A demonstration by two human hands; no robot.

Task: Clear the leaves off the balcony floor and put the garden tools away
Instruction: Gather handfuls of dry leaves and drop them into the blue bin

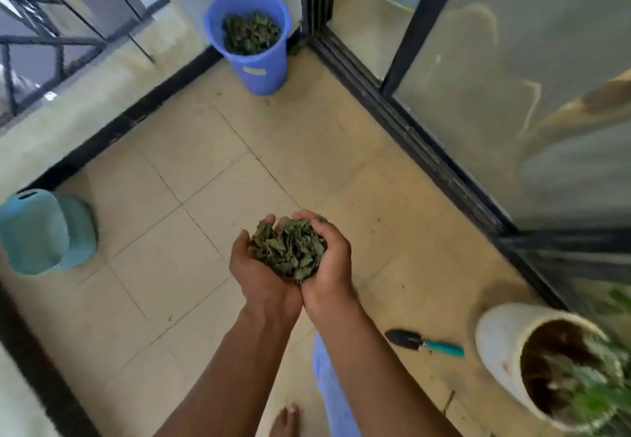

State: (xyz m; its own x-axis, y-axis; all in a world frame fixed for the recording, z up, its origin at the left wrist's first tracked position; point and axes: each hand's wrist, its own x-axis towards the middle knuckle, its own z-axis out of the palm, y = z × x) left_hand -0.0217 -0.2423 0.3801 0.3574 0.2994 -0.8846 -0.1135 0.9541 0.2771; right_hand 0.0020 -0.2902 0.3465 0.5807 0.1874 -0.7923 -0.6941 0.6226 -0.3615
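Note:
A heap of dry green leaves (288,248) lies in my two cupped hands, held together above the tiled balcony floor (177,231). My left hand (254,276) curls round the heap's left side and my right hand (333,269) curls round its right side. In the far corner stands a blue bucket (264,64) with more leaves inside it. A small trowel (425,341) with a black blade and a teal handle lies on the floor at the lower right, beside a white plant pot (502,344).
A teal container (44,231) stands at the left by the low balcony wall. Sliding glass doors with a black track (426,160) run along the right. A metal railing (41,40) tops the wall at upper left. My bare foot (285,421) shows at the bottom.

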